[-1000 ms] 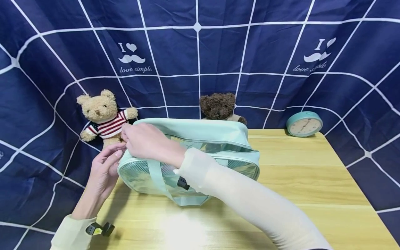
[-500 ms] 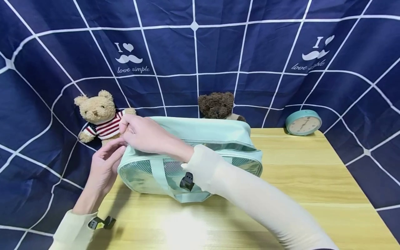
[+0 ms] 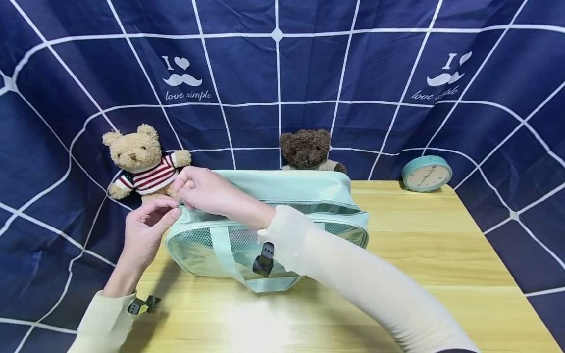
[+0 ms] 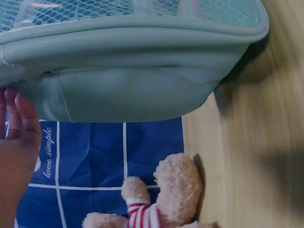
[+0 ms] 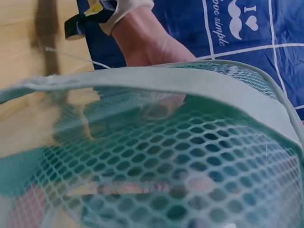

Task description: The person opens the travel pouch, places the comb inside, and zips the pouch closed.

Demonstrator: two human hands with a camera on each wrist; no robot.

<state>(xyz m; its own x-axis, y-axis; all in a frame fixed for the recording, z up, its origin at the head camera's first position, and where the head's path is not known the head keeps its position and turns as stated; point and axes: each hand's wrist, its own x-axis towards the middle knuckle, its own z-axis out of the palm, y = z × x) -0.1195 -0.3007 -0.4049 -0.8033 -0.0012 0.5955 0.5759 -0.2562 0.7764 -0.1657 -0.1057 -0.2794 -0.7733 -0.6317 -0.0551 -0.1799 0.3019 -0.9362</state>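
A mint-green bag with clear, mesh-lined panels lies across the middle of the table. Its zipped top gapes toward the right end, and a strap handle hangs down the front. At the bag's upper left corner, my left hand pinches the edge between thumb and fingers. Just beside it, my right hand holds the same corner with curled fingers, which hide the small part in their grip. The left wrist view has left fingertips against the bag's end. Through the mesh, blurred pinkish items show in the right wrist view.
A tan teddy bear in a striped sweater sits behind the left hand. Behind the bag is a dark brown teddy bear, and a teal clock stands at the table's back right corner. Navy checked cloth surrounds the table.
Both hands stay at the bag's left corner. The left thumb and fingers have shifted slightly toward the right hand, and the bag's raised top has dipped a little.
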